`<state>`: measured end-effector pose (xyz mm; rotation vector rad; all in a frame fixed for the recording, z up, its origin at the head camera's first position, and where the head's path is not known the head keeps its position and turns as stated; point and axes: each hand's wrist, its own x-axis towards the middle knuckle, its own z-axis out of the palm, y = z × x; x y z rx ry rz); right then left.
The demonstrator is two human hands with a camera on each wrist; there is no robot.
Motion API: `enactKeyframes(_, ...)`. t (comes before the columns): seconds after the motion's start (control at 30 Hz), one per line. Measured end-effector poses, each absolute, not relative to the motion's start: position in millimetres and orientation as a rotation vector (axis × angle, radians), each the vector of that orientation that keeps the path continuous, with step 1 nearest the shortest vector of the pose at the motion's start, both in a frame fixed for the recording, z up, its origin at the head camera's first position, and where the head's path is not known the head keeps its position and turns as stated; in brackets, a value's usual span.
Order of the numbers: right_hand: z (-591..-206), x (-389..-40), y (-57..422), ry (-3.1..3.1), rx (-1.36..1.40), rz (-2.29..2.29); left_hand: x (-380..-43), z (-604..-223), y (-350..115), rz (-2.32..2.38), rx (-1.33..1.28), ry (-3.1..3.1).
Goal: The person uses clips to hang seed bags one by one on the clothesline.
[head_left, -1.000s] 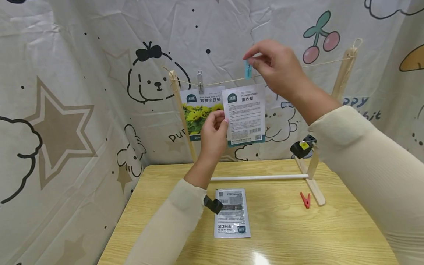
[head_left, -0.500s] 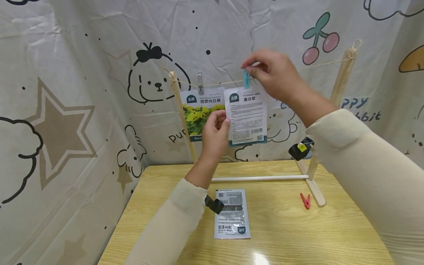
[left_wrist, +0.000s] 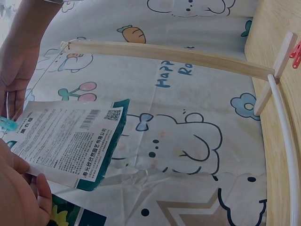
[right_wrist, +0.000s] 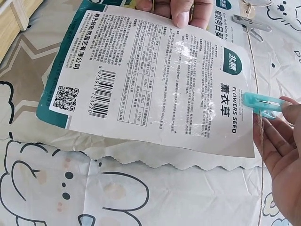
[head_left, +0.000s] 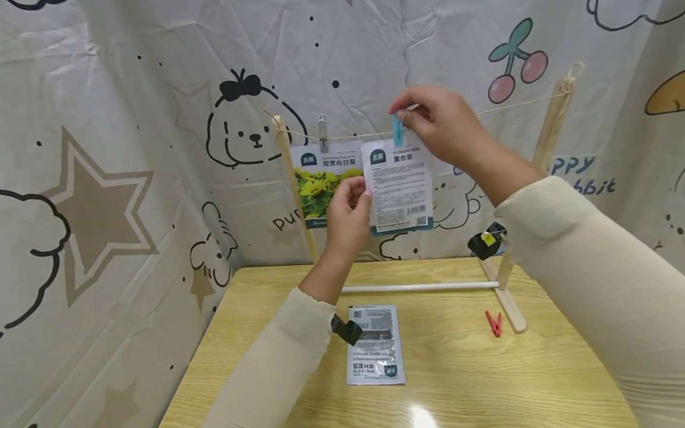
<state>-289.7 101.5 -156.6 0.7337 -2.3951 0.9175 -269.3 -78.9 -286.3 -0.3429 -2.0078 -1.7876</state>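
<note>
My left hand (head_left: 348, 217) pinches the left edge of a white seed packet (head_left: 401, 190) with a teal lower border, its printed text side facing me. Above it, my right hand (head_left: 446, 122) pinches a light blue clothespin (head_left: 398, 131) at its upper end. In the right wrist view the clothespin (right_wrist: 263, 101) straddles the string (right_wrist: 259, 155), its tip over the packet's top edge. To the left, a sunflower seed packet (head_left: 316, 190) hangs from the string by a grey clothespin (head_left: 323, 134); my left hand partly covers it.
The string runs between two wooden posts (head_left: 556, 119), joined low down by a white rod (head_left: 423, 288). On the wooden table (head_left: 455, 380) lie another seed packet (head_left: 374, 351) and a red clothespin (head_left: 494, 324). A printed cloth (head_left: 176, 35) hangs behind.
My right hand has lowered the blue clothespin from above the packet onto its top edge at the string. The left hand, still holding the packet, has shifted slightly right.
</note>
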Motion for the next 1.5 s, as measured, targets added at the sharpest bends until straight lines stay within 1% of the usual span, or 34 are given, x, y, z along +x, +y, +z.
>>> enactKeyframes(0.33, -158.3, -289.5, 105.5, -2.411, 0.700, 0.928, -269.0, -285.8, -76.4, -1.823, -0.331, -2.000)
enactKeyframes(0.97, -160.9, -288.3, 100.0, -2.402, 0.747, 0.973, -271.8, -289.5, -80.9, -1.776, -0.342, -2.001)
enactKeyframes(1.5, -164.4, -286.5, 106.2, -2.288, 0.789, 0.881, -270.7, -292.4, -85.5, -1.759, -0.342, -1.996)
